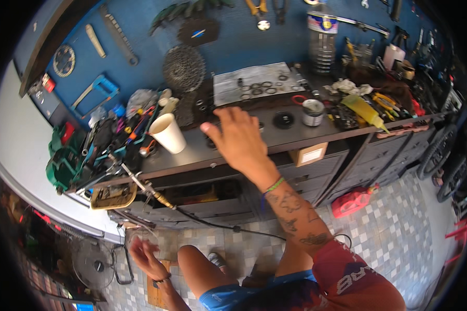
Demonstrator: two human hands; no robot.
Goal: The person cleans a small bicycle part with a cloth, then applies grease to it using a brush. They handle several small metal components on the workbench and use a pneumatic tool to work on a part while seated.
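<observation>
My right hand [238,137] is stretched over the workbench [192,142], palm down, fingers extended and thumb apart; nothing shows in it. A small dark part lies partly hidden beneath it. To its left stands a cream paper cup [168,133]; to its right are a black round cap [283,119] and a small jar of grey paste [312,112]. Beyond the fingertips, several dark rings [266,84] rest on a white sheet [225,83]. Low on the left, my left hand [148,257] hangs away from the bench, blurred, its fingers loosely apart and seemingly holding nothing.
A bicycle cassette [184,68] leans against the blue tool wall. Tools crowd both bench ends, with a yellow squeeze bottle [363,110] on the right. A black hose [228,228] with a brass fitting crosses before the drawers. A red jerrycan [353,202] stands on the tiles.
</observation>
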